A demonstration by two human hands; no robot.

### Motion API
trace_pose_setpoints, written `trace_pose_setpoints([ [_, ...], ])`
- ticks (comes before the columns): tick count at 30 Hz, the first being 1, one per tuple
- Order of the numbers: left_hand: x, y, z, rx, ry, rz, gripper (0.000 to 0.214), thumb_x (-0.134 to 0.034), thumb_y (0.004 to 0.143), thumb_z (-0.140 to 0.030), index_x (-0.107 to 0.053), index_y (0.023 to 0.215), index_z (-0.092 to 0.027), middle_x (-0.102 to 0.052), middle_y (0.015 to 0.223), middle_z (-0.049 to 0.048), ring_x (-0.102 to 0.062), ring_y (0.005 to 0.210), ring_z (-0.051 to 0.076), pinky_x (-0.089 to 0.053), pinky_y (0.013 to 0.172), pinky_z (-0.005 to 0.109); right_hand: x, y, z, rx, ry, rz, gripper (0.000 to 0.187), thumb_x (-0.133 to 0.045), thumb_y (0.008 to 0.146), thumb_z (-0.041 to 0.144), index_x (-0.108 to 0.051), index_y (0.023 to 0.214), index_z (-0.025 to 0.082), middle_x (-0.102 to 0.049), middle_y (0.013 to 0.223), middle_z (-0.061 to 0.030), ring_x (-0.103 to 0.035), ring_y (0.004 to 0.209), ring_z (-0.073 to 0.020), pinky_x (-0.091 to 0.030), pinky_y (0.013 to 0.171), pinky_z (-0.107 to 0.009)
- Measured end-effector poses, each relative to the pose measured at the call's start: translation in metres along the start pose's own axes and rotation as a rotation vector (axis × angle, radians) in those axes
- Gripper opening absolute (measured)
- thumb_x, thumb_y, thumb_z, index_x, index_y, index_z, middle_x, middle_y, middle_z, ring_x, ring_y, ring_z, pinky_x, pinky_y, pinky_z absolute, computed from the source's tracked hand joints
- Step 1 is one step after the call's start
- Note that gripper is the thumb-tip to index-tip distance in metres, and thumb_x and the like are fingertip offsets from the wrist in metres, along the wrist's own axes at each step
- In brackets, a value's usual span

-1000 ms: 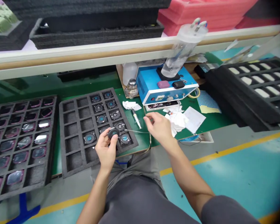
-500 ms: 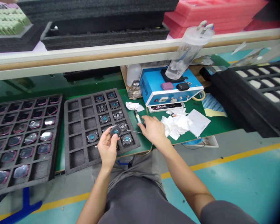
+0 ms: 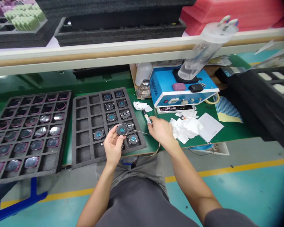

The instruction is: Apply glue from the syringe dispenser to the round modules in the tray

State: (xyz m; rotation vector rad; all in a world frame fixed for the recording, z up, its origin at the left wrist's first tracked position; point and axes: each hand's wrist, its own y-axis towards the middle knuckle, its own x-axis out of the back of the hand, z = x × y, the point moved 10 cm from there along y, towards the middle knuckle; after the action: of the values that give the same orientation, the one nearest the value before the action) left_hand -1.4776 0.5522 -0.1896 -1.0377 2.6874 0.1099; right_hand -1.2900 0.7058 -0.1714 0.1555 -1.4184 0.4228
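My left hand (image 3: 113,146) pinches a round black watch module (image 3: 121,130) between thumb and fingers. Its face, with a teal mark, points up, above the right columns of a grey foam tray (image 3: 83,138). Several similar modules, such as one watch module (image 3: 99,134), sit in the tray's pockets. On the green bench to the right, my right hand (image 3: 162,130) has thumb and forefinger closed at the near end of a slim clear syringe-like tube (image 3: 146,116). The tube's dark far end touches a crumpled white wipe (image 3: 142,106). A thin grey strip (image 3: 142,132) runs from under this hand toward the tray.
At left lies a foam tray (image 3: 59,157) of purple-framed, glossy square pieces. A blue machine (image 3: 184,94) stands behind, with a clear cylinder (image 3: 197,60) on top and a glass bottle (image 3: 144,90) beside it. White wipes (image 3: 186,127) lie right of my right hand. A shelf edge (image 3: 97,60) crosses above.
The whole view has shifted, so the bench appears further right. The watch module in my left hand now faces up more squarely. My right hand stays at the tube.
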Motion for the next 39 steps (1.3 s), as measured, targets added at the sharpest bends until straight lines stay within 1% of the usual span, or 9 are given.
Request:
trace_pose_setpoints([
  [3,0.001,0.001,0.001,-0.004,-0.031,0.007,0.048,-0.082,0.080,-0.030,-0.069,0.123,-0.013,-0.078,0.113,0.0138,-0.078,0.097,0.024,-0.066,0.077,0.030,0.009,-0.005,-0.003,0.027,0.131,-0.106,0.032,-0.053,0.105,0.032,-0.067,0.130,0.018,-0.075,0.114,-0.0078,-0.071,0.109,-0.0305,-0.047,0.077,-0.038],
  [7,0.002,0.001,0.004,0.004,-0.056,0.005,0.049,-0.082,0.079,-0.028,-0.068,0.124,-0.013,-0.078,0.114,0.0140,-0.078,0.100,0.025,-0.066,0.077,0.030,0.015,-0.015,-0.002,0.111,0.284,-0.188,0.027,-0.059,0.103,0.034,-0.070,0.124,0.021,-0.076,0.109,-0.0029,-0.069,0.109,-0.0251,-0.047,0.082,-0.036],
  [12,0.000,0.002,0.003,0.006,-0.047,0.013,0.048,-0.080,0.080,-0.026,-0.068,0.125,-0.013,-0.078,0.114,0.0136,-0.078,0.098,0.024,-0.066,0.077,0.029,0.002,-0.014,0.005,0.097,0.125,-0.112,0.030,-0.061,0.102,0.036,-0.069,0.126,0.020,-0.075,0.114,-0.0058,-0.067,0.111,-0.0296,-0.045,0.074,-0.037],
  [15,0.000,0.002,0.003,0.010,-0.038,0.009,0.049,-0.080,0.079,-0.025,-0.068,0.125,-0.013,-0.078,0.116,0.0139,-0.078,0.098,0.023,-0.066,0.077,0.029,-0.005,-0.007,0.009,0.065,0.027,-0.040,0.035,-0.059,0.101,0.036,-0.065,0.131,0.018,-0.076,0.108,-0.0091,-0.067,0.110,-0.0327,-0.043,0.068,-0.037],
  [19,0.000,0.001,0.002,0.018,-0.037,0.003,0.050,-0.080,0.079,-0.026,-0.067,0.125,-0.011,-0.077,0.117,0.0152,-0.077,0.103,0.026,-0.066,0.077,0.030,-0.008,0.000,0.005,0.010,0.017,-0.016,0.037,-0.053,0.100,0.027,-0.064,0.133,0.016,-0.076,0.102,-0.0126,-0.071,0.101,-0.0322,-0.044,0.071,-0.036],
  [25,-0.001,-0.001,0.001,0.011,0.003,-0.002,0.050,-0.080,0.080,-0.028,-0.067,0.126,-0.012,-0.077,0.115,0.0147,-0.078,0.099,0.023,-0.066,0.078,0.029,0.017,-0.005,-0.006,0.057,0.256,-0.260,0.038,-0.051,0.093,0.022,-0.071,0.123,0.012,-0.077,0.104,-0.0124,-0.071,0.099,-0.0302,-0.050,0.086,-0.038],
  [28,-0.002,-0.001,0.002,0.006,0.001,0.006,0.050,-0.079,0.081,-0.030,-0.067,0.126,-0.013,-0.077,0.117,0.0150,-0.077,0.103,0.025,-0.066,0.078,0.030,0.035,-0.009,-0.013,0.083,0.327,-0.404,0.038,-0.050,0.091,0.025,-0.075,0.117,0.013,-0.077,0.104,-0.0116,-0.071,0.097,-0.0304,-0.050,0.086,-0.039],
  [34,0.000,-0.001,0.002,-0.020,0.001,0.022,0.050,-0.079,0.081,-0.030,-0.066,0.126,-0.013,-0.076,0.119,0.0153,-0.077,0.106,0.027,-0.066,0.080,0.033,0.057,0.013,-0.020,0.073,0.394,-0.505,0.036,-0.054,0.089,0.029,-0.077,0.112,0.013,-0.077,0.102,-0.0131,-0.070,0.089,-0.0306,-0.051,0.086,-0.042],
  [39,0.000,-0.002,0.002,-0.014,-0.013,0.035,0.054,-0.080,0.080,-0.033,-0.063,0.128,-0.014,-0.075,0.120,0.0159,-0.076,0.107,0.028,-0.067,0.081,0.036,0.065,0.038,-0.013,0.120,0.631,-0.544,0.033,-0.064,0.087,0.038,-0.077,0.106,0.014,-0.073,0.090,-0.0087,-0.063,0.072,-0.0218,-0.053,0.080,-0.037],
])
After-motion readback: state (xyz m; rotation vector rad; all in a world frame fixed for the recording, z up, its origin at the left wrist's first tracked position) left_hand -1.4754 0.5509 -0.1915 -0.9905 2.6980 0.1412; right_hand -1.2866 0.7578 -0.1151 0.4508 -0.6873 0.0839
